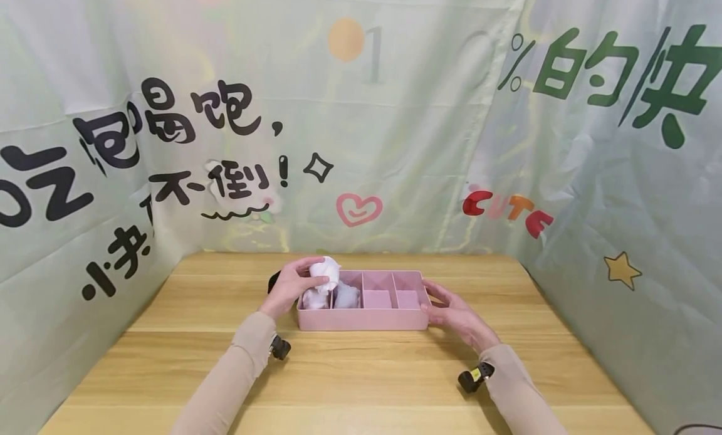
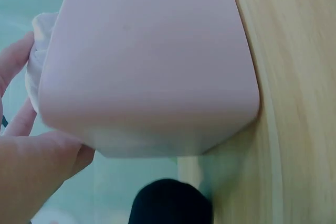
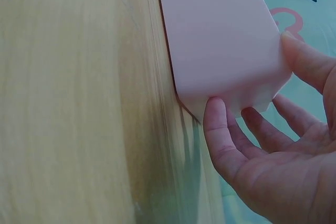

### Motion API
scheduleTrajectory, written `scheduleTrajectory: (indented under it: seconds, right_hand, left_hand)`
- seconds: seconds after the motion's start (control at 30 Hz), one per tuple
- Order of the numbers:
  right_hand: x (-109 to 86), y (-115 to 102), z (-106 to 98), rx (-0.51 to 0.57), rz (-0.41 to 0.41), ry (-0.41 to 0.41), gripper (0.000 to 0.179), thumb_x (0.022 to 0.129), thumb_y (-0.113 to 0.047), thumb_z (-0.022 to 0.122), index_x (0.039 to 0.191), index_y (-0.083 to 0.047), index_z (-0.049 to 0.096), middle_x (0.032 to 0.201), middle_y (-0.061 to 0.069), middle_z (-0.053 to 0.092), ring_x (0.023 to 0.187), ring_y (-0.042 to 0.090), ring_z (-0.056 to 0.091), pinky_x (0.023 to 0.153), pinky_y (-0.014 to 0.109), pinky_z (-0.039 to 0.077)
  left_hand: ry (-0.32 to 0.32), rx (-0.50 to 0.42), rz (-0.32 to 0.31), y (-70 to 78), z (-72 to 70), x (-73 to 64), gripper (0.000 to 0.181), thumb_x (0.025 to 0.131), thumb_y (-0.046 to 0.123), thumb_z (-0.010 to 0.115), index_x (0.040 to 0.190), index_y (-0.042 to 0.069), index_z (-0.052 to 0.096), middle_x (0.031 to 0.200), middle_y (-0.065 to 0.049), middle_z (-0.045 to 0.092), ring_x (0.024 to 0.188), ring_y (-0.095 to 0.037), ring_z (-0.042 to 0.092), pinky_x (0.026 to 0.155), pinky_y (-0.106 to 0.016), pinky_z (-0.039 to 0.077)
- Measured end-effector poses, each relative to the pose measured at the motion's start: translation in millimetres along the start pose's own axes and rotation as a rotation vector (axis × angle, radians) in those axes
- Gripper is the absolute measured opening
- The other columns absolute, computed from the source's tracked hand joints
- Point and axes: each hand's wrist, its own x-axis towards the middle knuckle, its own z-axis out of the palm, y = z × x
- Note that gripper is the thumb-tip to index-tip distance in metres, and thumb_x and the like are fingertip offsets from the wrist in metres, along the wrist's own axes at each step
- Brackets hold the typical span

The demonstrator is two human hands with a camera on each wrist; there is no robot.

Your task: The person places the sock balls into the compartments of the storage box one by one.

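White bundle (image 1: 325, 273) is pinched between thumb and fingers of the left hand (image 1: 290, 287), held up mid-frame in the head view, over the left end of the box (image 1: 363, 320). Whether anything beneath is touched cannot be told. Box's right end is grasped by the right hand (image 1: 454, 316); fingers are bent against the end wall in the right wrist view. Pale bundle (image 1: 316, 299) is seen below the white one, in the leftmost compartment; grey bundle (image 1: 346, 296) is seated in the second from left. Box is rested on the table (image 1: 361, 372), centre of frame; backdrop (image 1: 406, 140) is hung across the top and both sides.

Risks, as judged: white bundle could be dropped outside the rim if released too far back or left; squeezed out if pressed onto the pale bundle, since that compartment looks occupied; loosened if one fold is pulled. Box could be slid if pushed unevenly with the right grip slack.
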Motion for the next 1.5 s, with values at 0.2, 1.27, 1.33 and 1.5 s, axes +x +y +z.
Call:
scheduleTrajectory:
  seconds: [0.2,1.27,1.33,1.5]
  right_hand:
    - [-0.1,-2,0,0.0,0.002,-0.001,0.074,0.095,-0.007,0.062,0.157,-0.013,0.022,0.164,0.016,0.014,0.145,0.043,0.026,0.095,0.036,0.051]
    - [0.2,0,0,0.01,-0.006,0.009,0.073,0.095,-0.007,0.062,0.157,-0.011,0.022,0.163,0.018,0.016,0.143,0.044,0.028,0.094,0.035,0.052]
    - [0.2,0,0,0.002,-0.007,0.005,0.073,0.096,-0.007,0.061,0.157,-0.01,0.021,0.163,0.018,0.015,0.143,0.044,0.028,0.094,0.035,0.052]
    - [0.4,0,0,0.015,-0.006,0.01,0.072,0.096,-0.006,0.061,0.157,-0.011,0.022,0.163,0.017,0.015,0.143,0.043,0.029,0.093,0.035,0.051]
  left_hand:
    - [-0.037,-0.02,0.04,-0.6,11.7,4.0,0.056,0.078,0.006,0.082,0.13,0.006,0.062,0.13,-0.016,0.062,0.098,-0.016,0.061,0.08,-0.023,0.055]
    - [-0.192,0.13,0.147,-1.4,75.2,15.7,0.053,0.077,0.011,0.084,0.127,0.007,0.065,0.117,-0.016,0.069,0.095,-0.016,0.065,0.08,-0.025,0.054]
    - [-0.195,0.115,0.14,-2.6,78.8,17.8,0.053,0.077,0.011,0.084,0.127,0.007,0.065,0.118,-0.016,0.068,0.095,-0.017,0.065,0.081,-0.026,0.055]
    - [-0.213,0.102,0.126,-3.0,84.9,21.0,0.054,0.077,0.011,0.084,0.127,0.006,0.064,0.117,-0.016,0.068,0.096,-0.016,0.065,0.08,-0.027,0.056]
